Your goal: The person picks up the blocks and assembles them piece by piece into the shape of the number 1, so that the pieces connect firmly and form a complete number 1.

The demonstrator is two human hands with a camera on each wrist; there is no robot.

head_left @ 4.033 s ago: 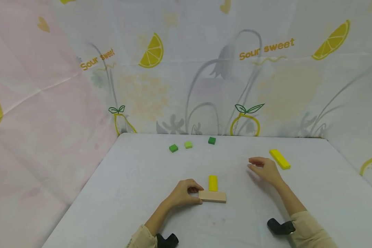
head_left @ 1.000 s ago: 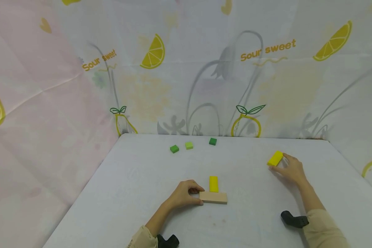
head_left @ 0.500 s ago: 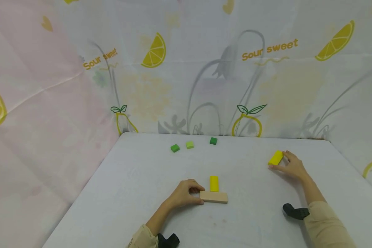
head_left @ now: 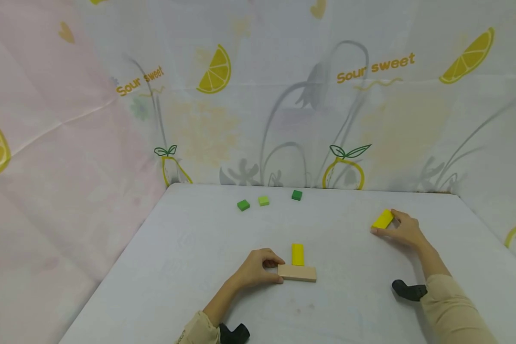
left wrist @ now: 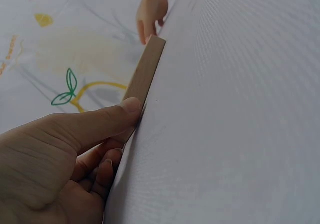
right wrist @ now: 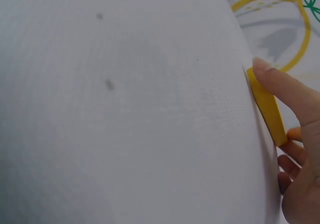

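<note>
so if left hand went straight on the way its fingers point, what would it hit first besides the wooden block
Probably the nearer yellow block, on the far side of the wooden block, ahead of the left hand; depth is unclear.

Plank [head_left: 297, 273] R of L hand [head_left: 255, 268].

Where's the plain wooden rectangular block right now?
In the head view, the plain wooden rectangular block is on the white table, right of the left hand, which pinches its left end; a yellow rectangular block sits just beyond.
</note>
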